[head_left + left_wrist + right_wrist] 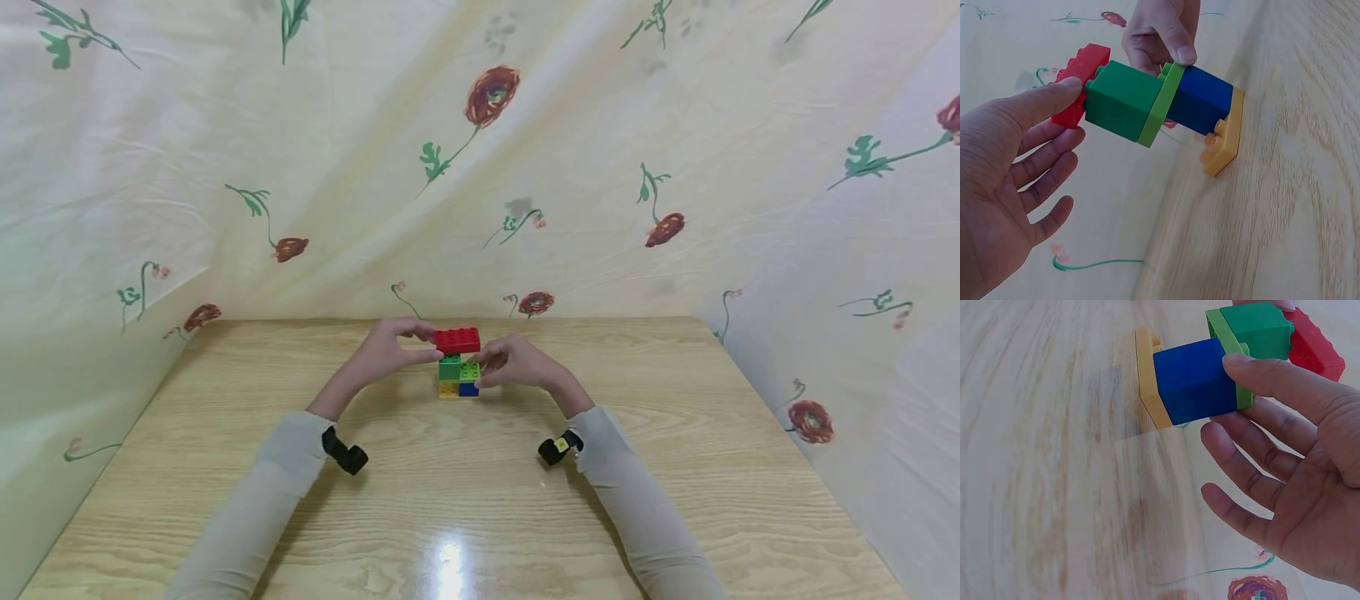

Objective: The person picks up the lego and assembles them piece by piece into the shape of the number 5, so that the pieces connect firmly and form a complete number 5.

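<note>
A small stack of toy building bricks stands on the table. At its base is a flat yellow brick (1225, 140), with a blue brick (1192, 381) on one end of it. A thin lime-green brick (1162, 106) lies across the blue one, and a dark green brick (1124, 100) sits on its left part. My left hand (390, 348) pinches a red brick (457, 340) at the top, where some of the dark green brick's studs still show beneath it. With thumb and fingers, my right hand (519, 363) pinches the lime-green brick's right end, the thumb near the blue brick.
The wooden table (450, 467) reaches back to a flower-printed cloth (360, 167), which also hangs along both sides. Black wrist cameras sit on each wrist, the left camera (347, 454) and the right camera (558, 447) in front of the stack.
</note>
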Action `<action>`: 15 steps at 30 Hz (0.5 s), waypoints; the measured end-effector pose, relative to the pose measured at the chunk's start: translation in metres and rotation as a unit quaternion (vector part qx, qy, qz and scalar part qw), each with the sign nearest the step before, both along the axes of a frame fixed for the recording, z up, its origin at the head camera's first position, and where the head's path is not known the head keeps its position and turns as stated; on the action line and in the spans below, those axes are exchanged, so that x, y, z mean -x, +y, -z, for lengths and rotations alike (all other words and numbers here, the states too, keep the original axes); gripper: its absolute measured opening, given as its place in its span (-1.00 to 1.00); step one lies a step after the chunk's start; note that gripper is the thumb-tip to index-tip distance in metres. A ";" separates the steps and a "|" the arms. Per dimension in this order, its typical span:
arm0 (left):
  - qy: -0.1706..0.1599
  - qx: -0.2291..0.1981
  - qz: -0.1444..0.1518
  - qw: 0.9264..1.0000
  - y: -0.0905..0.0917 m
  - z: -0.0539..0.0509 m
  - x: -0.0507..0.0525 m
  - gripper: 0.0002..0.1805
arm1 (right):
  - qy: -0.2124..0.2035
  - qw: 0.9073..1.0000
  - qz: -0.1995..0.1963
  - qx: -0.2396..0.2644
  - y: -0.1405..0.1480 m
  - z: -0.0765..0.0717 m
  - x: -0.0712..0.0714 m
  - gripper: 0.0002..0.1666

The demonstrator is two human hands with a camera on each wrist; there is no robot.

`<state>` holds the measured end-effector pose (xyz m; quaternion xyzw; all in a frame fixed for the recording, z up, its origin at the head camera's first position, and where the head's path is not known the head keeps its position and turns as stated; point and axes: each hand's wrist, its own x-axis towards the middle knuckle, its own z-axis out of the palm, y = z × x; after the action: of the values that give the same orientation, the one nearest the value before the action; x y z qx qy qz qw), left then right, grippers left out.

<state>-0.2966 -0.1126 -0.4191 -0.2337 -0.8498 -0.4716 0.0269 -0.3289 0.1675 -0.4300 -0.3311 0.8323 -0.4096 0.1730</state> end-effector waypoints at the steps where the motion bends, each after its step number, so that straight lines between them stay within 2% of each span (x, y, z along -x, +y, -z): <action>1: 0.000 0.000 0.001 1.000 0.001 0.000 0.000 -0.59 | 0.001 1.000 -0.001 0.001 0.000 0.000 0.000 -0.60; 15: 0.004 -0.001 0.015 1.000 0.006 -0.001 0.000 -0.60 | 0.000 1.000 -0.005 0.015 0.001 0.004 0.004 -0.63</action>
<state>-0.2964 -0.1064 -0.4183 -0.2484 -0.8458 -0.4716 0.0233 -0.3325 0.1682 -0.4344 -0.3381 0.8244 -0.4208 0.1701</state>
